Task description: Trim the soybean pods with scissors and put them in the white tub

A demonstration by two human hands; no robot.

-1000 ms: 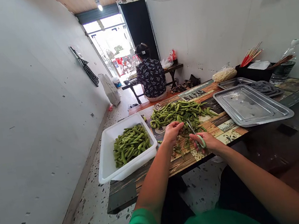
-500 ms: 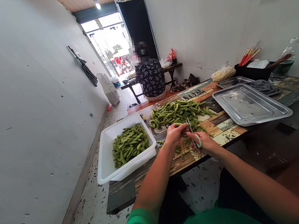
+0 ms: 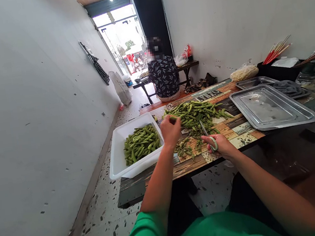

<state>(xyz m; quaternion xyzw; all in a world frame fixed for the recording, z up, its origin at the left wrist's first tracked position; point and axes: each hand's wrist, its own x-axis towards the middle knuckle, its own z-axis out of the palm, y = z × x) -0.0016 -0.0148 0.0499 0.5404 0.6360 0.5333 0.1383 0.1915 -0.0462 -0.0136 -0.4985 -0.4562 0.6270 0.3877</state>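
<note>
My right hand (image 3: 218,145) is closed round the pale-green handles of a pair of scissors (image 3: 203,128). The blades point away from me, over the near side of a heap of edamame pods (image 3: 193,111). My left hand (image 3: 171,129) is at the heap's left end, its fingers curled in a pinch on a green pod, partly hidden by the fingers. Left of that hand stands a white plastic tub (image 3: 117,150) with many more pods (image 3: 142,143) inside. Small trimmed bits (image 3: 184,148) lie scattered on the table between my hands.
A metal tray (image 3: 275,108) rests on the patterned table (image 3: 236,132) at right, overlapping another with dark grey stuff. Behind are bagged pale noodle-like strands (image 3: 244,73), a black box (image 3: 276,73) of skewers and a plastic bottle (image 3: 312,70). A person (image 3: 163,76) sits ahead, back turned.
My left hand has moved left, away from the scissors, to the heap's left end. The right hand has lowered slightly with the scissors. The view has shifted a little left.
</note>
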